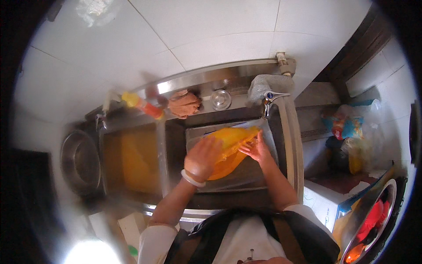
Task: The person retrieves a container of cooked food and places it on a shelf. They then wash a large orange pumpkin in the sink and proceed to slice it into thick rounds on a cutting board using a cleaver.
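Note:
A large, wet-looking yellow-orange piece (235, 142) with a ragged ridge along its middle is in front of me; I cannot tell its material. My right hand (255, 148) holds its right end, fingers spread against the near side. Across its left part lies my left hand (204, 156), palm down and blurred, with a white bangle (192, 179) at the wrist. Whether its fingers grip anything is unclear. Beneath the piece, a pale translucent tray (271, 137) sits in the right basin of a steel sink (174, 158). A chrome tap (266, 107) stands behind it.
The left basin contains something yellow-orange (140, 155), possibly under water. A round metal bowl (80, 161) stands farther left. Along the back ledge are a yellow-and-red bottle (145, 107), a brownish-pink cloth (184, 104), a clear glass dish (220, 99) and a grey mesh cloth (268, 85).

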{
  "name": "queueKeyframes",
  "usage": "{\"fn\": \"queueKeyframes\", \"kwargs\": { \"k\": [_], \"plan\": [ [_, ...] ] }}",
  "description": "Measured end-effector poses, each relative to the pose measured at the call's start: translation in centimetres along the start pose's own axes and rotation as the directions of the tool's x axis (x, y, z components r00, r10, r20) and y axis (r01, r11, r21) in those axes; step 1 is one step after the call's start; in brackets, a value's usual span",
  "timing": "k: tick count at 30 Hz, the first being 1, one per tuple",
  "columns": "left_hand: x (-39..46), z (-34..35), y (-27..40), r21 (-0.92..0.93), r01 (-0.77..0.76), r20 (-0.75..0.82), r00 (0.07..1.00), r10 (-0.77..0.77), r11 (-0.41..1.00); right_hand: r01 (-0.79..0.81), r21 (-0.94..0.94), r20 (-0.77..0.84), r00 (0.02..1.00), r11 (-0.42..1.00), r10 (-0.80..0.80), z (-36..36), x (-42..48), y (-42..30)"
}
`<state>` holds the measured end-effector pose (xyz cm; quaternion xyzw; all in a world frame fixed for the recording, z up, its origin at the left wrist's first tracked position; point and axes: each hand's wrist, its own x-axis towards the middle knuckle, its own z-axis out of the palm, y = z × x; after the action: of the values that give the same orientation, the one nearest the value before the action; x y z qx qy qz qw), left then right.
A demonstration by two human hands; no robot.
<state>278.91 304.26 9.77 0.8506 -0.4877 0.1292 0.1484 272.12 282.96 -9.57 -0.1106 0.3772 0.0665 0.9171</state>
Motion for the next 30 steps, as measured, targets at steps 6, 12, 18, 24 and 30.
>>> {"fn": "queueKeyframes", "kwargs": {
  "k": [6,12,18,24,30],
  "plan": [
    [1.2,3.2,2.6,-0.067,-0.547,-0.028,0.837,0.546,0.834,0.196,0.028,0.366,0.91,0.98,-0.193,-0.9,2.5,0.3],
    [6.5,6.5,2.1,-0.21,-0.754,0.058,0.625,0.778,0.622,0.17,0.129,0.303,0.931,0.977,-0.202,-0.1,-1.2,-1.5],
    [9.4,13.4,2.2,-0.121,-0.691,-0.152,0.722,0.675,0.712,0.319,0.413,-0.151,0.948,0.853,-0.281,-1.5,-0.4,-4.8],
    [10.5,15.5,0.6,-0.426,0.047,0.007,0.999,-0.049,0.903,-0.072,0.511,0.228,0.972,0.856,-0.054,-8.0,3.0,-7.3],
    [5.1,13.6,0.1,-0.506,0.03,-0.115,0.988,-0.101,0.862,0.029,0.456,0.248,0.956,0.89,-0.158,-4.2,-1.7,-4.2]
  ]
}}
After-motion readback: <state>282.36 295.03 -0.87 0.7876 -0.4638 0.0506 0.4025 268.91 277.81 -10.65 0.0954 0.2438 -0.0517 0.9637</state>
